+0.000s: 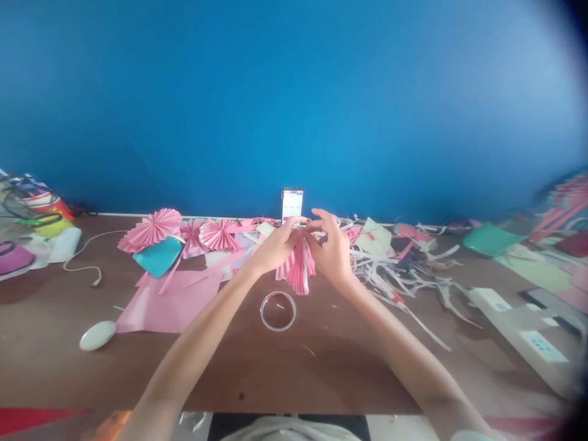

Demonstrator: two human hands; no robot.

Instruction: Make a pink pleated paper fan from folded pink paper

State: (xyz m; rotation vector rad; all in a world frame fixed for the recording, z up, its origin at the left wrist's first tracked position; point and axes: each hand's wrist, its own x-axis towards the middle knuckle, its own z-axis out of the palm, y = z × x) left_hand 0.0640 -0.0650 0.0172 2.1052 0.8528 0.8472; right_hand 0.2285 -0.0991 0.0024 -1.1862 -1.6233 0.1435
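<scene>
A pink pleated paper fan (299,275) hangs in front of me, its folds spreading downward above the table. My left hand (277,246) is closed on its upper left part, near the gathered top. From the other side my right hand (331,250) pinches at the same top, thumb and fingertips close together and another finger raised. Fingers hide the exact grip point. Just behind the hands a phone (293,203) with a lit screen leans against the blue wall. Below the fan lies a roll of clear tape (278,311), flat on the table.
Left are pink paper rosettes (154,229), a teal paper piece (158,256), a pink sheet (174,303), a white oval object (97,335) and a white cable (82,248). Right are tangled paper strips (399,275), green paper (491,239) and a panel with sockets (519,331).
</scene>
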